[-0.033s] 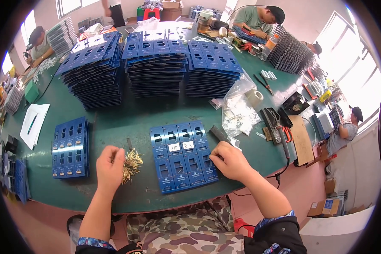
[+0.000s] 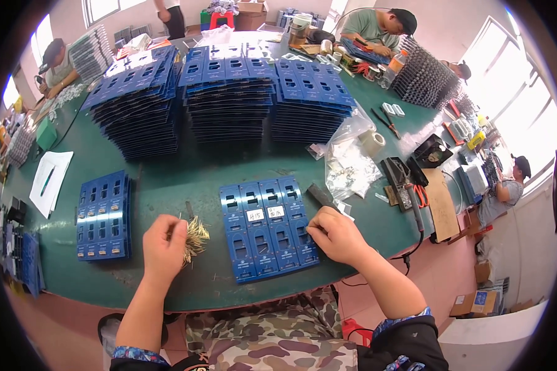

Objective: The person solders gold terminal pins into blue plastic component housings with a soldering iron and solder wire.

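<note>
A blue circuit board panel (image 2: 268, 250), with rows of rectangular cutouts and two white labels, lies on the green table in front of me. At its right edge is my right hand (image 2: 337, 236), thumb and forefinger pinched together over the board. Any small piece between those fingertips is hidden. Left of the panel, my left hand (image 2: 165, 244) is closed at the side of a heap of thin gold-coloured pins (image 2: 196, 238). Its fingertips are pressed together, and what they hold cannot be made out.
Tall stacks of blue panels (image 2: 229, 102) stand behind. A smaller stack (image 2: 102, 216) lies left, near white paper (image 2: 51, 182) with a pen. To the right are a plastic bag (image 2: 351, 164) of small white parts, a soldering iron (image 2: 413, 201) and pliers (image 2: 387, 123). Co-workers sit around.
My left hand has shifted slightly to the right beside the gold-coloured pins. My right hand and the panel look unmoved. A person standing at the back has moved a little.
</note>
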### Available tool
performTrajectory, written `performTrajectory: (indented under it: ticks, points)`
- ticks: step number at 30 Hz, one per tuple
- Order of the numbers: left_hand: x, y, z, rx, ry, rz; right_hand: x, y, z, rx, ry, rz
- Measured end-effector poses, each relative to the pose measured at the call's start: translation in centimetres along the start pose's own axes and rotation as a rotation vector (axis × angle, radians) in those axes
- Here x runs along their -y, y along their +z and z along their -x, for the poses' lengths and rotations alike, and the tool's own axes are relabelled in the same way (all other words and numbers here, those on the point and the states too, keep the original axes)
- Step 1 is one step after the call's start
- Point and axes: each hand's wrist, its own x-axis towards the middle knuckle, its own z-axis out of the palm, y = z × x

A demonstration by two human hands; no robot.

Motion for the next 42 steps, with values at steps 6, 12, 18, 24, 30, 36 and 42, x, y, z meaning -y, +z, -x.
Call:
performTrajectory:
  ticks: [6,12,18,24,30,36,42]
  points:
    - [-1.8,0.6,1.1,0.036,0.531,-0.538,0.0,0.2,0.0,-0.034,0.008,0.066]
    - [-2.2,0.1,2.3,0.067,0.604,-0.654,-0.4,-0.2,-0.1,-0.009,-0.026,0.077]
    - [-2.7,-0.3,3.9,0.197,0.635,-0.713,-0.6,-0.8,0.1,0.025,-0.054,0.031]
    - [-2.2,0.1,4.7,0.369,0.626,-0.752,0.4,-0.8,1.5,-0.076,-0.093,0.142]
    - [0.1,-0.7,3.7,0.246,0.624,-0.852,1.0,-0.4,1.8,-0.052,-0.167,0.303]
    - [-1.3,0.1,4.1,0.366,0.644,-0.690,1.4,-0.5,1.6,-0.033,-0.217,0.451]
    - [-0.5,0.2,3.1,0.251,0.636,-0.780,1.7,-0.1,2.2,-0.027,-0.212,0.473]
